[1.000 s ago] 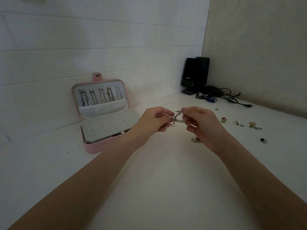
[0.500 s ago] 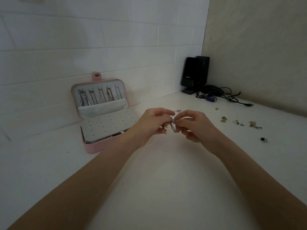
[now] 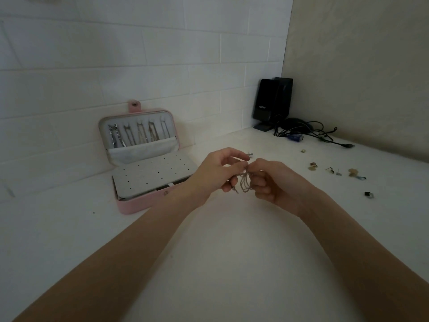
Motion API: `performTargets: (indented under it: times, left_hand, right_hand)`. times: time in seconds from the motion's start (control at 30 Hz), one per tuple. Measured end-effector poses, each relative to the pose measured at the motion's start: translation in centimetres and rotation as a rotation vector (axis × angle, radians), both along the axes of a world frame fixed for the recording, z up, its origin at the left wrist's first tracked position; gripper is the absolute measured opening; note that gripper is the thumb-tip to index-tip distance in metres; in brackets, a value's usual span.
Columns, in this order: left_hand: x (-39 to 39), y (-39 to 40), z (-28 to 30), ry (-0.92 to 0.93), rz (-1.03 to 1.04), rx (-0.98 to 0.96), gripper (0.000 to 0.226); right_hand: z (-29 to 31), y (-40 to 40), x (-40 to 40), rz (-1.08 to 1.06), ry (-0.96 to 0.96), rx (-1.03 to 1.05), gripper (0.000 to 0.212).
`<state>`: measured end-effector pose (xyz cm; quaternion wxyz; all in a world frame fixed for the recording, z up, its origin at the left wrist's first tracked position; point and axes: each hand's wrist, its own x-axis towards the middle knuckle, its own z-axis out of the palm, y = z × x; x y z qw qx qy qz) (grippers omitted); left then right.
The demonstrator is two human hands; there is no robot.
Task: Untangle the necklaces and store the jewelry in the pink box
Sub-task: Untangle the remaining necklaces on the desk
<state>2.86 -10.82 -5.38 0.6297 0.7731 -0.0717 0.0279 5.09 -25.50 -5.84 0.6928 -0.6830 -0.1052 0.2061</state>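
one view only, from a wide-angle camera worn on the person's head, looking forward and down across a white table (image 3: 220, 263) toward a room corner. the pink box (image 3: 148, 177) sits left of centre at middle distance; both forearms enter from the bottom edge and meet just right of the pink box. straight lines bow near the frame edges. no second view shares the scene.
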Motion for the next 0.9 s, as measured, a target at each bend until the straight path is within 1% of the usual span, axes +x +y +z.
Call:
performTargets:
  times: [0.13, 0.27, 0.37, 0.43, 0.53, 0.67, 0.77, 0.9]
  left_hand:
    - [-0.04, -0.28, 0.07, 0.062, -0.005, -0.018, 0.014]
    - [0.03, -0.35, 0.11, 0.053, 0.018, 0.026, 0.017]
    - [0.11, -0.02, 0.1, 0.034, 0.041, 0.028, 0.012]
    - [0.08, 0.03, 0.06, 0.022, 0.058, 0.031, 0.013]
    - [-0.08, -0.05, 0.09, 0.001, 0.093, 0.06, 0.015]
    - [-0.11, 0.08, 0.26, -0.026, 0.12, 0.133, 0.007]
    - [0.01, 0.15, 0.27, -0.074, 0.131, 0.188, 0.006]
    - [0.09, 0.19, 0.25, -0.105, 0.12, 0.198, 0.006]
  right_hand:
    - [-0.24, 0.13, 0.28, -0.074, 0.137, 0.142, 0.016]
    - [-0.51, 0.41, 0.47, -0.154, 0.17, 0.192, 0.014]
    - [-0.47, 0.52, 0.43, -0.163, 0.16, 0.174, 0.008]
    - [-0.42, 0.58, 0.32, -0.161, 0.146, 0.158, 0.006]
    - [-0.44, 0.66, 0.2, -0.144, 0.114, 0.124, 0.007]
    - [-0.61, 0.76, 0.18, -0.175, 0.113, 0.093, 0.008]
    - [-0.58, 0.64, 0.22, -0.173, 0.12, 0.11, 0.009]
    - [-0.49, 0.44, 0.36, -0.169, 0.145, 0.155, 0.006]
